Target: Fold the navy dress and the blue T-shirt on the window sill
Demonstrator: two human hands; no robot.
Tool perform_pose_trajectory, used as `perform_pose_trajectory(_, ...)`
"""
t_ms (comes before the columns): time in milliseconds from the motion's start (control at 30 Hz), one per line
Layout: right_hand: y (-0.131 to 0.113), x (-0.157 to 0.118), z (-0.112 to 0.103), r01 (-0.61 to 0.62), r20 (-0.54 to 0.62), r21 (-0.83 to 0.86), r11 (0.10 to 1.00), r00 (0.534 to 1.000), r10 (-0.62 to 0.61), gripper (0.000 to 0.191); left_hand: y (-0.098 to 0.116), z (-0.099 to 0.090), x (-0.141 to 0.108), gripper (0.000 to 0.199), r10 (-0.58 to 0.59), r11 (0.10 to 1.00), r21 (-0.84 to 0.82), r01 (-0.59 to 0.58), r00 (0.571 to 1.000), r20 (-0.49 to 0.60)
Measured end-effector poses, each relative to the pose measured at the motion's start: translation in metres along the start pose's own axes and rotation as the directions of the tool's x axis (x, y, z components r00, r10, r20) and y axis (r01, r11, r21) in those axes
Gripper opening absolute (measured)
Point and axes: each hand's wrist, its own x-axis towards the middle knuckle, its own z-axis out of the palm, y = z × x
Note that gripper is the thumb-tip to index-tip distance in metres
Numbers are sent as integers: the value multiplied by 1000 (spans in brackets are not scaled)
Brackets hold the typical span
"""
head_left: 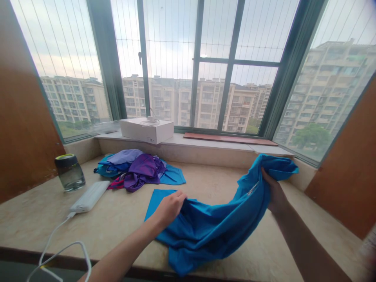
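Note:
A blue garment [217, 223] with a small pale print stretches between my two hands above the front of the stone ledge; its exact kind is hard to tell. My left hand [174, 203] pinches its upper edge near the left end, where part of the cloth lies on the ledge. Raised higher on the right, my right hand [272, 186] grips the other end, with bunched fabric hanging over it. Some of its fingers are hidden behind the cloth. Between the hands the fabric sags in loose folds, and a lower corner hangs near the front edge.
A heap of purple and blue clothes [143, 168] lies at the back left. Nearer stand a bottle [69, 172] and a white power bank [90, 197] with its cable [60, 225]. On the sill sit a white box [147, 130] and a reddish board [230, 139], before the windows.

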Motion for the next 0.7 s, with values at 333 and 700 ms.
perform_pose_trajectory(333,6,109,2,-105,-296,-590,801,951,-94,55,-42,-39,31,36,-153,987,-94,130,942,-300)
perform_pose_trajectory(700,82,-108,58,344,521,-789,510,813,258,47,-58,-30,-74,36,-35,999,-23,40,980,197)
